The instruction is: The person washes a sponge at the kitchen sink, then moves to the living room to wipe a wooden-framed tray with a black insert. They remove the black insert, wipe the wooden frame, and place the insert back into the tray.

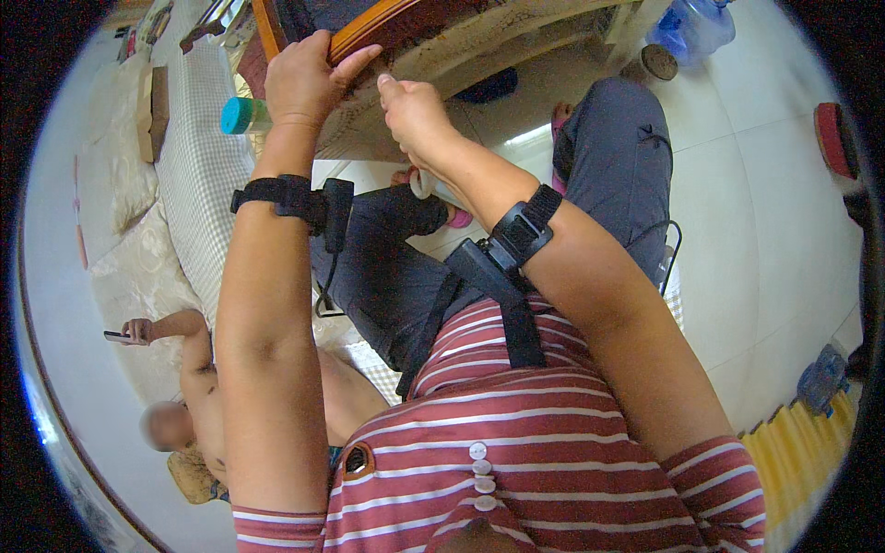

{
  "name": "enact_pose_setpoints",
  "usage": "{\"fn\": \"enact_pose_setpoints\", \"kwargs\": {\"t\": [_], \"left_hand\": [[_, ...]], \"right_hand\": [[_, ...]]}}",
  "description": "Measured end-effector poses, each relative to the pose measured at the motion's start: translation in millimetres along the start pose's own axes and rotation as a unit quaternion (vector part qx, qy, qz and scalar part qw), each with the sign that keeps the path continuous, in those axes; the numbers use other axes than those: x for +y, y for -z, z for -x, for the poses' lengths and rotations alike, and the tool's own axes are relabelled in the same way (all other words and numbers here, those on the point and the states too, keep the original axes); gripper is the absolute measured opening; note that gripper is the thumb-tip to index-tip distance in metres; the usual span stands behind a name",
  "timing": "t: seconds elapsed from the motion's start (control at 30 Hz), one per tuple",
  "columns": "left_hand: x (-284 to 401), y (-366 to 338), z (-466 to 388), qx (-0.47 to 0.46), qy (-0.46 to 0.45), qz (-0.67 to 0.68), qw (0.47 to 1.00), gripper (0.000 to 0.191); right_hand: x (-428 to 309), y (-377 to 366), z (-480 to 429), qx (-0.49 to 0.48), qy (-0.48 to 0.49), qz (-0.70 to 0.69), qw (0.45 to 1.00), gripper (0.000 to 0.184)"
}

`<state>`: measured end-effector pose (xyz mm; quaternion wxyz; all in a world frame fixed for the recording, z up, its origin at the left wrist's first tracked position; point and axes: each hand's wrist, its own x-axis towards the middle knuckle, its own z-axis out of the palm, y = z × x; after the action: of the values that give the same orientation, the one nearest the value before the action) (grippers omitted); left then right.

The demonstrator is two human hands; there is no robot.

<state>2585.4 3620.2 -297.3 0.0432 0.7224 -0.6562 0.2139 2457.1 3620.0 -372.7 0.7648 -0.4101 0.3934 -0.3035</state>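
Observation:
My left hand (301, 79) grips a varnished wooden frame (373, 27) at its edge, its thumb lying along the rail and the other fingers mostly out of sight. A dark panel (314, 17) shows inside the frame. Just right of it my right hand (418, 117) is curled, thumb against the bent fingers, beside a worn, brownish covered surface (477, 48). Whether anything small sits in that pinch I cannot tell. A white ring-like object (420, 184) appears right under this hand, and contact is unclear. By my left wrist stands a container with a turquoise lid (238, 115).
On the left, another person holding a phone (117, 336) lies on a bed with a checked cover (200, 104). A blue water bottle (695, 31) and a round brown container (658, 62) stand on the tiled floor (726, 207). A red object (834, 140) lies far right.

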Motion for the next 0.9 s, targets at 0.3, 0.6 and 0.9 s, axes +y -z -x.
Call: {"fn": "enact_pose_setpoints", "kwargs": {"t": [0.3,0.6,0.9], "left_hand": [[0,0,0,-0.009,-0.003,0.004,1.000,0.062],[5,15,-8,-0.137,0.073,0.037,0.987,0.066],[19,13,-20,-0.132,0.100,-0.010,0.986,0.081]], "right_hand": [[-1,13,2,0.047,0.144,0.299,0.942,0.048],[-5,16,-9,-0.128,-0.136,-0.056,0.981,0.035],[-19,11,-17,-0.130,-0.153,-0.123,0.972,0.018]]}}
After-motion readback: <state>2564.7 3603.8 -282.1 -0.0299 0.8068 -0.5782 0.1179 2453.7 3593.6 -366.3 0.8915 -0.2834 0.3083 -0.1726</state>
